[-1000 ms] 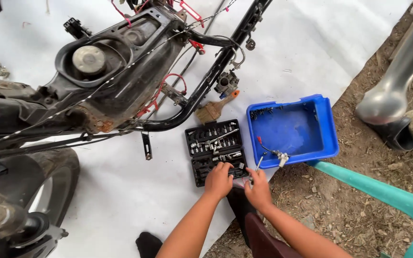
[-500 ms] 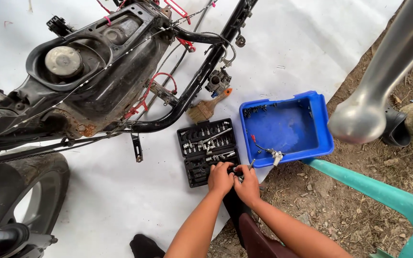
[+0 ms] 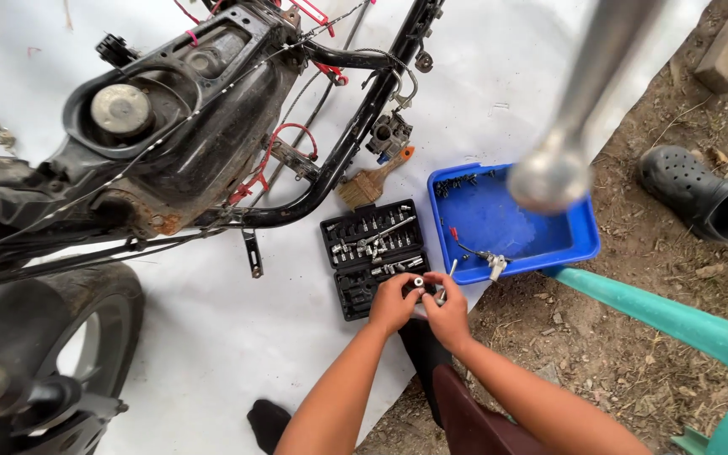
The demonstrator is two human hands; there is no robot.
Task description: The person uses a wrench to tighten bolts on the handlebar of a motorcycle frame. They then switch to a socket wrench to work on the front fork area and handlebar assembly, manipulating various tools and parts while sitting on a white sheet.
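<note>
My left hand [image 3: 393,303] and my right hand [image 3: 448,313] meet over the near edge of an open black socket set case [image 3: 371,253] lying on a white sheet [image 3: 238,329]. Together they hold a small silver socket [image 3: 419,282] on a metal ratchet handle [image 3: 444,286] between the fingertips. Rows of silver sockets and a ratchet fill the case. To its right stands a blue plastic tray [image 3: 499,223] with small bolts, a thin cable and a metal fitting inside.
A stripped black motorcycle frame [image 3: 212,126] lies across the sheet on the left, with a wheel [image 3: 61,337] at lower left. A wooden brush [image 3: 372,181] lies by the frame. A blurred metal pipe [image 3: 583,101], a teal panel [image 3: 676,320] and a black clog [image 3: 693,194] are on the right.
The view has shifted slightly, so the scene sits lower and to the left. My hands stay together at the case's near edge, fingers working the small socket.
</note>
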